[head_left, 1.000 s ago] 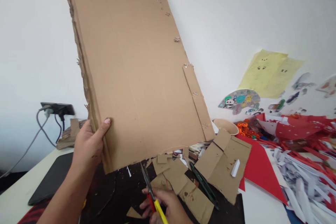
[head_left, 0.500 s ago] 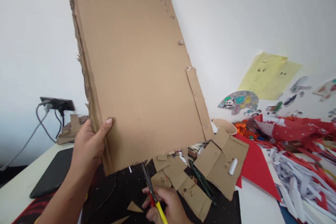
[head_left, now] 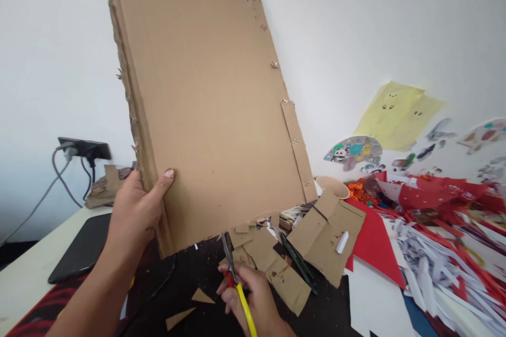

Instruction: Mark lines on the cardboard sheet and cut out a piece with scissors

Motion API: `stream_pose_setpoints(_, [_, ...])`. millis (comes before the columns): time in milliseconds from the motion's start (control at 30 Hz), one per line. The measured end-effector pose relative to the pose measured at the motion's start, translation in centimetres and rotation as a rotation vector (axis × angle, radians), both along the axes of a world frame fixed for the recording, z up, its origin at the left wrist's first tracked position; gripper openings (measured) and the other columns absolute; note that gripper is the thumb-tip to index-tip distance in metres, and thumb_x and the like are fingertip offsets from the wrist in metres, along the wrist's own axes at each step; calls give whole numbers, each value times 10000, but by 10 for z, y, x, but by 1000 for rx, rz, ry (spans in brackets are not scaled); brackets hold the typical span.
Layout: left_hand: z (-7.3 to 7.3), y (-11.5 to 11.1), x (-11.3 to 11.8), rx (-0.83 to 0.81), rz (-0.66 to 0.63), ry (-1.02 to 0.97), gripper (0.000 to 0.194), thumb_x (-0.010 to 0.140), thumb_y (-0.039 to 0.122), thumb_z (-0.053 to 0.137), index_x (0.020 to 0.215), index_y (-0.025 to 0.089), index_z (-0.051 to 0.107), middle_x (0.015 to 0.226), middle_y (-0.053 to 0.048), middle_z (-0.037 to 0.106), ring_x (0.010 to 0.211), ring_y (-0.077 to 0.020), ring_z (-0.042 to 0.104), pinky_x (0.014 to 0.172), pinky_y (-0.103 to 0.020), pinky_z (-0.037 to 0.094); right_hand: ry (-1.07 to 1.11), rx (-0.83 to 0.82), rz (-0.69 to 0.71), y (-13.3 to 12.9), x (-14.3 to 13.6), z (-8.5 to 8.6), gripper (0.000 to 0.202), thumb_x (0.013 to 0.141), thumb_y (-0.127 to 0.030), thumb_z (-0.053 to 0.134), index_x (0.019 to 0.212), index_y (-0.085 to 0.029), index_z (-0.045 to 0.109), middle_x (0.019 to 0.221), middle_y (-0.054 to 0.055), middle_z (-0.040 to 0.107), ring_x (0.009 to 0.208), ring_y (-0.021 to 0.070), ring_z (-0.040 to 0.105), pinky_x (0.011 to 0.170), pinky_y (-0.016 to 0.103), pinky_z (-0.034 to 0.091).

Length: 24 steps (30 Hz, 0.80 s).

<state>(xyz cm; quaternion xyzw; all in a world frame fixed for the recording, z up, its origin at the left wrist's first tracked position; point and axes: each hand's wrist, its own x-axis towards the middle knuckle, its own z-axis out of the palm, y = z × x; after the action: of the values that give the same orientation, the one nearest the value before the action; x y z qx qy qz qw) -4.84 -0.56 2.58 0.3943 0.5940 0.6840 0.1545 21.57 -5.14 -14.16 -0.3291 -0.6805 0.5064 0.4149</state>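
My left hand (head_left: pixel 140 205) grips the lower left edge of a large brown cardboard sheet (head_left: pixel 213 105), thumb on the front face. The sheet stands tilted before the white wall, with a torn left edge and staples along its right side. Below its bottom edge, my right hand (head_left: pixel 253 295) holds scissors (head_left: pixel 242 300) with yellow and red handles. Their blades point up, close to the sheet's lower edge; whether they touch it I cannot tell. Cut cardboard pieces (head_left: pixel 284 279) and a dark green tool (head_left: pixel 299 265) lie right of the scissors.
Red card (head_left: pixel 373 245) and heaps of white and red paper strips (head_left: pixel 430 268) cover the right side. A bowl (head_left: pixel 332 188) sits behind. At left are a black flat device (head_left: pixel 81 247) and a power strip (head_left: pixel 84 148) with cables. Drawings (head_left: pixel 353 152) hang on the wall.
The scissors and my right hand have shifted slightly up and right in view. The sheet's bottom edge appears a little higher. Both hands keep their hold.
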Motion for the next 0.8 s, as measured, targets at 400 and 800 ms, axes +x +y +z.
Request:
stream_pose_setpoints(400, [0,-2,3,7,-45,-14,566,785,674,781,1157,251,721,1261,-117,829,1153,-370,777,999,-522,623,-25,9,-52,2,-8,3,627,912,-734,745,1221,-193,820,766,34,707,527,140,554,492,245,453])
stream_pose_setpoints(800, [-3,-10,6,-29,-40,-4,520,797,661,789,1096,244,703,1170,-108,846,1103,-356,790,944,-474,635,-138,-26,-70,7,-10,1,619,912,-736,761,1230,-206,799,780,23,661,598,158,574,544,251,511])
